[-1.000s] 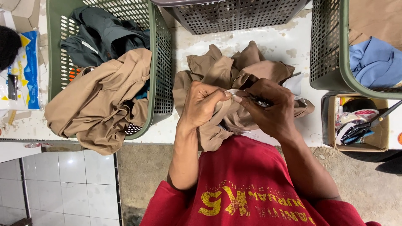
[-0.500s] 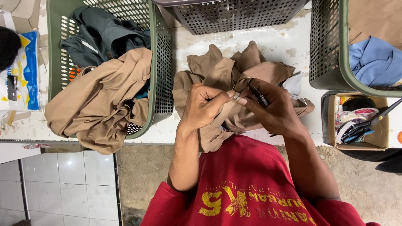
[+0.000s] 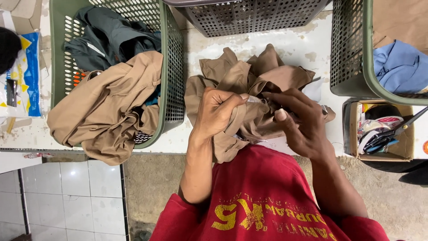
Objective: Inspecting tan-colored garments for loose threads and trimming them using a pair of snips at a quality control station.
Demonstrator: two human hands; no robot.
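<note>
A crumpled tan garment [image 3: 267, 76] lies on the white table [image 3: 298, 44] in front of me. My left hand [image 3: 216, 111] is closed in a fist around a fold of it and lifts that fold off the table. My right hand [image 3: 298, 120] is curled over the same bunch just to the right, its fingertips pinching the cloth beside a zip edge. Whether a small tool sits under those fingers is hidden. Both hands are close together, almost touching.
A green basket [image 3: 171, 67] at left holds a dark green garment [image 3: 111, 40], with another tan garment [image 3: 102, 111] draped over its rim. A grey basket [image 3: 249, 18] stands behind. A second green basket [image 3: 352, 53] with blue cloth [image 3: 399, 67] and a cardboard box [image 3: 352, 129] with scissors [image 3: 392, 134] are at right.
My right hand has shifted down and turned over the fabric; the thin dark item seen between its fingers earlier no longer shows. The left fist has stayed on the fold.
</note>
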